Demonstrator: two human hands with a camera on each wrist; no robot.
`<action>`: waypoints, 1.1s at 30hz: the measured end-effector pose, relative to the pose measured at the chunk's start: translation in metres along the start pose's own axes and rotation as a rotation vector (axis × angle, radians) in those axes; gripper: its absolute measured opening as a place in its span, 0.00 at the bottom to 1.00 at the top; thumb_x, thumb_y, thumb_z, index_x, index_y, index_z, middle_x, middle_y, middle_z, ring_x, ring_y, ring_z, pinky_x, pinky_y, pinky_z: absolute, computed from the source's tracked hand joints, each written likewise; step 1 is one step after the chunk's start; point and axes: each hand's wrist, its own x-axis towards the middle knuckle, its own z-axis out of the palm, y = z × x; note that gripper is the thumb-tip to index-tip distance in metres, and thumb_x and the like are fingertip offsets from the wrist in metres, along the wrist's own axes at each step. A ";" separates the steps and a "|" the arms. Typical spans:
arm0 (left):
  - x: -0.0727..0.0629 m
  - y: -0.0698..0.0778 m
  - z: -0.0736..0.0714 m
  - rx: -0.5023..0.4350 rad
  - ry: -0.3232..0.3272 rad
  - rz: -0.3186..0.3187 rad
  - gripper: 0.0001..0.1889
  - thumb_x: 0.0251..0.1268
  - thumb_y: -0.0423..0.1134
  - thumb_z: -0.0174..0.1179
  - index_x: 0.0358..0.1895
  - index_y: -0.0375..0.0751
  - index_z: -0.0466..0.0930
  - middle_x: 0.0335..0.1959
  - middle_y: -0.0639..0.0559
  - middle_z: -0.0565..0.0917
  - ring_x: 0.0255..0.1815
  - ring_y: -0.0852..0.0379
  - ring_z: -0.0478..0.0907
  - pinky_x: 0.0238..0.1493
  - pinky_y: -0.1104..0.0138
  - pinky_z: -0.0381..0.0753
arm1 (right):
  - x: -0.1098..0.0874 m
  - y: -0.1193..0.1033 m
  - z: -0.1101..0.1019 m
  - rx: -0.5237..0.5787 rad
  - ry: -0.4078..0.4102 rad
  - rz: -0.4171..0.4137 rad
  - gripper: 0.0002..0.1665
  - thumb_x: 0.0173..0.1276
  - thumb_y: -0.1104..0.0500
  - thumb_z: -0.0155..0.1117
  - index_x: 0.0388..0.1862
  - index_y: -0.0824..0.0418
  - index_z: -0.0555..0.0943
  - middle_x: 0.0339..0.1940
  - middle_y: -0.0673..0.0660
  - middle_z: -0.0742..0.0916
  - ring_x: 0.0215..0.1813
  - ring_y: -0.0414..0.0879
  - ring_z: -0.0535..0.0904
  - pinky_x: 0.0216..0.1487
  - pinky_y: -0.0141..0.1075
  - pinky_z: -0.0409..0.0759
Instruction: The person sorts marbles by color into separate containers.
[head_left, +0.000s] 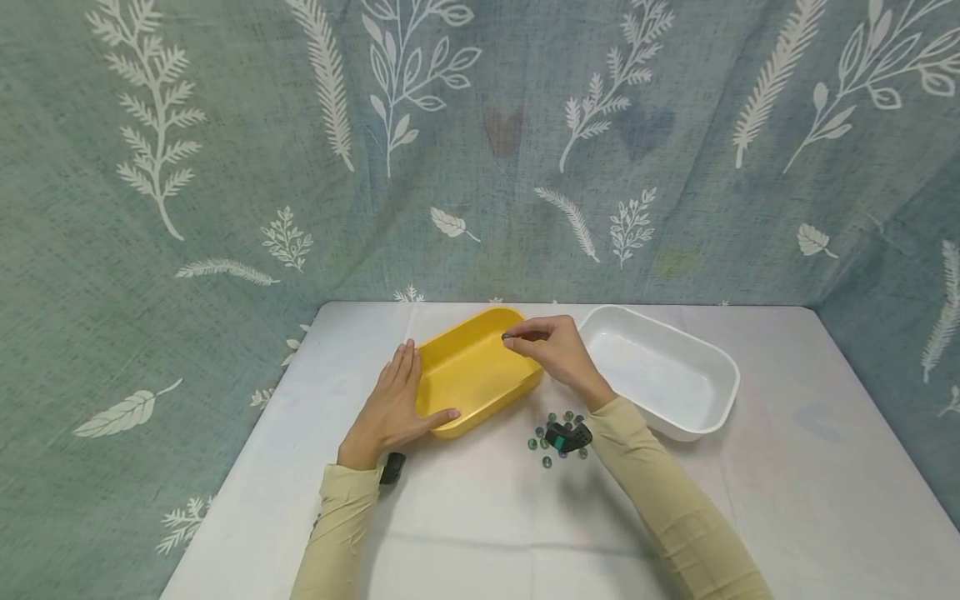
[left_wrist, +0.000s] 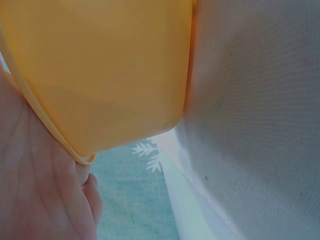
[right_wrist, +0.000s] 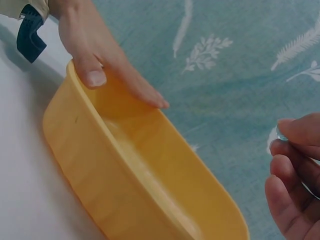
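My right hand [head_left: 553, 346] pinches a small glass marble [right_wrist: 281, 133] between thumb and fingertips. It hangs over the right end of a yellow plastic tray [head_left: 480, 372], and in the head view the marble looks like a dark dot. At the tray's left end, my left hand [head_left: 393, 400] rests on the rim with fingers stretched along the far side and the thumb across the near edge. The left wrist view has the palm [left_wrist: 40, 165] against the rim. Several green and bluish marbles [head_left: 547, 462] lie on the table below the right forearm.
A white tray [head_left: 656, 367] stands to the right of the yellow one, partly behind the right forearm. Dark wrist devices [head_left: 567, 437] hang beneath both wrists. White cloth covers the table [head_left: 810, 467]; a green leaf-patterned curtain [head_left: 480, 167] rises behind it.
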 end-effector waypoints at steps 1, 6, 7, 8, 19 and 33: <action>0.000 0.000 0.000 0.000 -0.001 -0.001 0.67 0.58 0.81 0.53 0.84 0.34 0.35 0.87 0.42 0.32 0.89 0.43 0.33 0.87 0.44 0.43 | 0.001 0.000 0.001 -0.003 -0.003 -0.005 0.13 0.68 0.55 0.75 0.46 0.61 0.91 0.46 0.59 0.93 0.47 0.49 0.89 0.49 0.35 0.87; -0.001 0.000 -0.001 -0.002 -0.005 -0.004 0.68 0.58 0.81 0.53 0.84 0.34 0.35 0.87 0.42 0.32 0.89 0.43 0.33 0.87 0.44 0.43 | 0.004 -0.001 0.005 -0.008 -0.017 -0.012 0.13 0.68 0.55 0.74 0.47 0.61 0.91 0.46 0.60 0.93 0.48 0.50 0.89 0.51 0.40 0.87; -0.001 0.000 -0.001 -0.004 -0.004 -0.004 0.67 0.58 0.81 0.53 0.84 0.34 0.35 0.87 0.42 0.32 0.89 0.43 0.33 0.87 0.44 0.43 | 0.005 0.000 0.006 -0.008 -0.019 -0.010 0.13 0.68 0.55 0.74 0.47 0.61 0.91 0.46 0.60 0.93 0.48 0.50 0.89 0.51 0.40 0.87; -0.001 0.000 -0.001 -0.003 -0.004 -0.004 0.67 0.58 0.81 0.53 0.84 0.34 0.35 0.87 0.42 0.32 0.89 0.43 0.33 0.87 0.44 0.43 | 0.006 0.000 0.008 -0.008 -0.021 -0.006 0.13 0.68 0.55 0.74 0.47 0.61 0.91 0.46 0.60 0.93 0.48 0.51 0.89 0.52 0.41 0.87; -0.001 -0.001 0.000 -0.004 -0.005 -0.005 0.68 0.58 0.82 0.53 0.84 0.34 0.34 0.87 0.43 0.32 0.89 0.43 0.32 0.87 0.44 0.43 | 0.016 0.004 0.023 -0.027 -0.054 0.023 0.12 0.68 0.57 0.74 0.47 0.62 0.91 0.47 0.61 0.93 0.48 0.51 0.90 0.53 0.41 0.88; 0.000 0.000 0.000 -0.009 -0.013 -0.009 0.67 0.59 0.82 0.53 0.84 0.35 0.33 0.87 0.45 0.30 0.89 0.44 0.32 0.87 0.44 0.42 | 0.022 0.008 0.036 -0.084 -0.090 0.046 0.13 0.69 0.57 0.74 0.48 0.62 0.91 0.46 0.60 0.92 0.49 0.51 0.89 0.54 0.40 0.88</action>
